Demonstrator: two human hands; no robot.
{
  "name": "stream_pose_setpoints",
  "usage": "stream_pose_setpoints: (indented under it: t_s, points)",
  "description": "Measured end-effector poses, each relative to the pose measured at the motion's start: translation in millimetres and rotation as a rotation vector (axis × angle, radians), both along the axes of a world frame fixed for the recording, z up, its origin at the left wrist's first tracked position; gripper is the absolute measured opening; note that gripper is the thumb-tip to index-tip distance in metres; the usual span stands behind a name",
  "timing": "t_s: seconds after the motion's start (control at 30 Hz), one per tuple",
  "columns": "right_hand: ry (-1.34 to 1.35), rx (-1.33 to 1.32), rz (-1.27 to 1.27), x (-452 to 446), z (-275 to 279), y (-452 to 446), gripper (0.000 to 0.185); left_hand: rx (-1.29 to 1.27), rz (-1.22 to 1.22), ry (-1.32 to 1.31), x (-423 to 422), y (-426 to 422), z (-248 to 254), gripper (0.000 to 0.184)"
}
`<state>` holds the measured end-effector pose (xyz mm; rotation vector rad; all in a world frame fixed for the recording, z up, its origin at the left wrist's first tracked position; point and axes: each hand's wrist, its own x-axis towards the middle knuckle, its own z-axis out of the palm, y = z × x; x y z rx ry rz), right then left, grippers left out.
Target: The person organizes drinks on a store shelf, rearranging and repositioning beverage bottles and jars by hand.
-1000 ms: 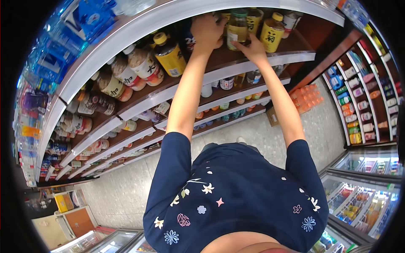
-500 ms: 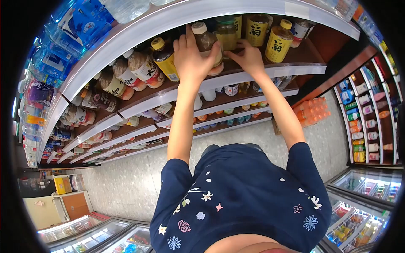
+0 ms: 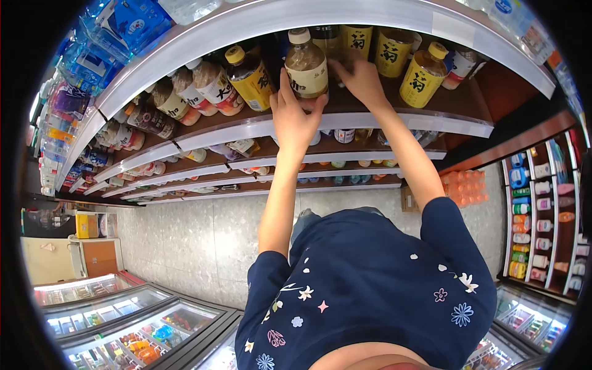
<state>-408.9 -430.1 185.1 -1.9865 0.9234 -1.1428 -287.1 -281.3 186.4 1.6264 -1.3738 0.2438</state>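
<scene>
My left hand holds the lower part of a drink bottle with a white cap and cream label, its fingers at the left side and its thumb at the lower right. The bottle stands upright near the shelf's front edge. My right hand reaches in just right of it, fingers bent and partly blurred, near a darker bottle behind. Whether it grips anything I cannot tell. To the right are yellow-labelled bottles; left of my left hand stands another yellow-labelled bottle.
The shelf has a pale front rail. Another rail runs above, with blue water packs at upper left. More bottle shelves lie below. An orange bottle pack sits on the floor; glass-topped freezers are behind me.
My left hand has moved from the bottle's upper left side down to its base. My right hand has shifted slightly, fingers still among the bottles. The view has turned a little.
</scene>
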Motion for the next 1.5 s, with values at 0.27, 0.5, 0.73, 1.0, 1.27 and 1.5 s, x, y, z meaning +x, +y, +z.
stream_pose_setpoints:
  t_s: [0.27,0.5,0.73,1.0,1.27,1.5]
  points:
    - [-0.268,-0.033,-0.056,-83,-4,58,0.018,-0.009,0.049,0.071,-30,-10,-2,0.084]
    - [-0.326,-0.118,-0.277,-158,-25,58,0.017,-0.016,0.03,0.068,-62,-34,-14,0.083]
    - [-0.386,-0.182,-0.4,-177,-26,35,0.032,0.073,-0.091,-0.063,-65,-62,-15,0.09]
    - [-0.174,-0.5,-0.489,-150,-30,15,0.061,0.357,-0.286,-0.124,-42,-77,16,0.076]
    - [0.035,-0.653,-0.64,-139,-33,11,0.081,-0.3,-0.038,-0.64,-21,-109,85,0.025]
    - [0.072,-0.651,-0.655,-138,-30,16,0.082,-0.156,-0.105,-0.646,9,-179,91,0.03]
